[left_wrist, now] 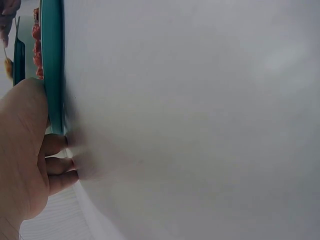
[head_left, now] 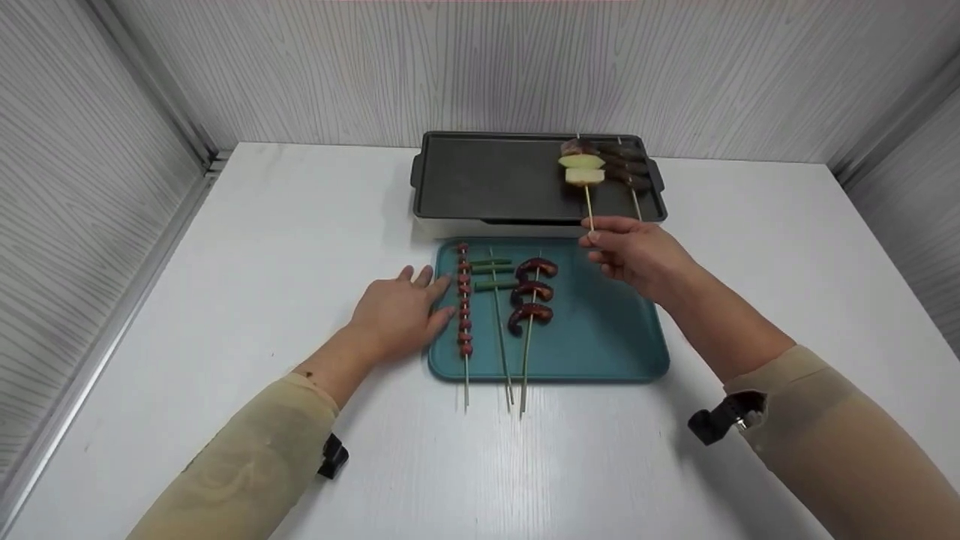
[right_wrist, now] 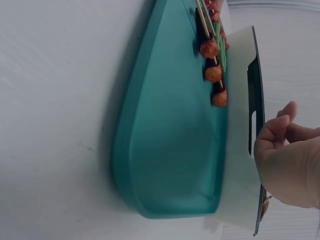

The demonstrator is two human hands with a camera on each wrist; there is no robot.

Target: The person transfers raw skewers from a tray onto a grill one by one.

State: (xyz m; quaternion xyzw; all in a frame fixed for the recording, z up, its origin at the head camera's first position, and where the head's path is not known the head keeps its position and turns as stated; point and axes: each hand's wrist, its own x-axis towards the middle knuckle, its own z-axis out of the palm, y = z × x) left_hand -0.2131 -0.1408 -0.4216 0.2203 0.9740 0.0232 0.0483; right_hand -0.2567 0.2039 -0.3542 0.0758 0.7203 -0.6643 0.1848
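Note:
My right hand (head_left: 637,251) pinches the bare stick end of a food skewer (head_left: 584,176) between thumb and fingers. This skewer carries a pale square chunk, a yellow-green slice and a dark reddish piece, over the right part of the black griddle (head_left: 487,176). In the right wrist view that hand (right_wrist: 290,155) hides most of the skewer. At the left rim of the teal tray (head_left: 600,330) lies my left hand (head_left: 397,311), fingers spread, thumb and one finger on the rim. Its other fingertips touch the table in the left wrist view.
On the tray lie a skewer of small red pieces (head_left: 465,304), one with green stalks (head_left: 495,286) and one with curled dark-red pieces (head_left: 533,291); their sticks overhang the front rim. A dark brown skewer (head_left: 628,169) lies at the griddle's right end. Wood-grain panels (head_left: 525,67) enclose the white table (head_left: 300,225).

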